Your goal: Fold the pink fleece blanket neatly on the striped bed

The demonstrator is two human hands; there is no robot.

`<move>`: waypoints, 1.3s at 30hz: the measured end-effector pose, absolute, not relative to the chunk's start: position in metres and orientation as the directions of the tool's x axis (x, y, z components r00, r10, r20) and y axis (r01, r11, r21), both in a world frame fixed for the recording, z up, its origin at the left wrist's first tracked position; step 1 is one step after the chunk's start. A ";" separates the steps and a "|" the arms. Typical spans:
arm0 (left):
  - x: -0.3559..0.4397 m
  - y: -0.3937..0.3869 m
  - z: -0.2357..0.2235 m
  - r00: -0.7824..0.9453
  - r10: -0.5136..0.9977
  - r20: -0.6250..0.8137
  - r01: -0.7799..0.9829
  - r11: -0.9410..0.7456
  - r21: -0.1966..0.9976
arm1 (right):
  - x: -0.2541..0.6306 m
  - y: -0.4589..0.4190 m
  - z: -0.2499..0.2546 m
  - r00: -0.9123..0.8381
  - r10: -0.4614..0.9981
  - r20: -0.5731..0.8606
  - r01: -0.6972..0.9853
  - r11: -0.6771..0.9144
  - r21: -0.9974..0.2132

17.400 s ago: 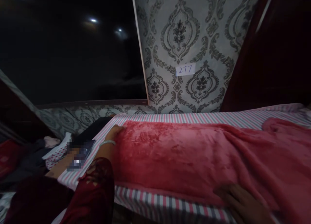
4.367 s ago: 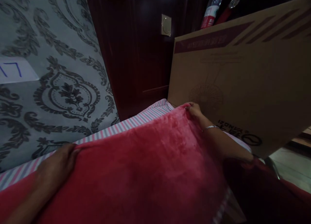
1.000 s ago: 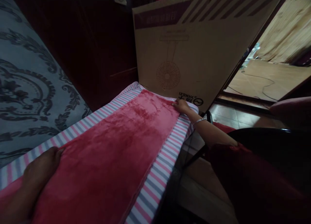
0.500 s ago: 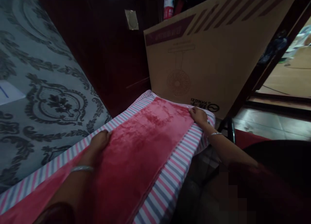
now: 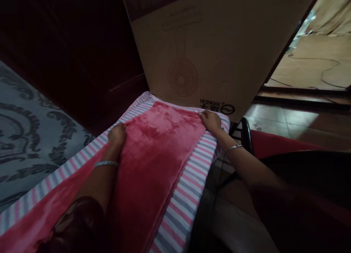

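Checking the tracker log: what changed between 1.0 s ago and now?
The left grip has moved along the blanket's left edge, toward the box; whether it let go on the way doesn't show. Unchanged: the right grip holds the blanket's corner near the box, and the blanket lies on the striped cloth.

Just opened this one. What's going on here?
A person has both bare hands on a red plush blanket that lies over a striped cloth. The left hand grips the blanket's edge on the wall side; the right hand grips it at the corner by a large cardboard box. The blanket is spread largely flat, with slight ripples toward the box, and bands of stripes show along both of its long sides.
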State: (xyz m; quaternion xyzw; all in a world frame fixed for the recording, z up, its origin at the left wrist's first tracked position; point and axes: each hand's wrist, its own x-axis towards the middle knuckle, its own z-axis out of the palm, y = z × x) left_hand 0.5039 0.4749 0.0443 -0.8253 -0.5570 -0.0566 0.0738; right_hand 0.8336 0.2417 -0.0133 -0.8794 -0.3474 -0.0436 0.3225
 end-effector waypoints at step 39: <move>0.672 0.526 0.052 0.525 0.848 0.075 0.838 -0.530 0.131 | 0.837 0.243 -0.020 0.733 0.600 0.321 0.633 -0.428 -0.644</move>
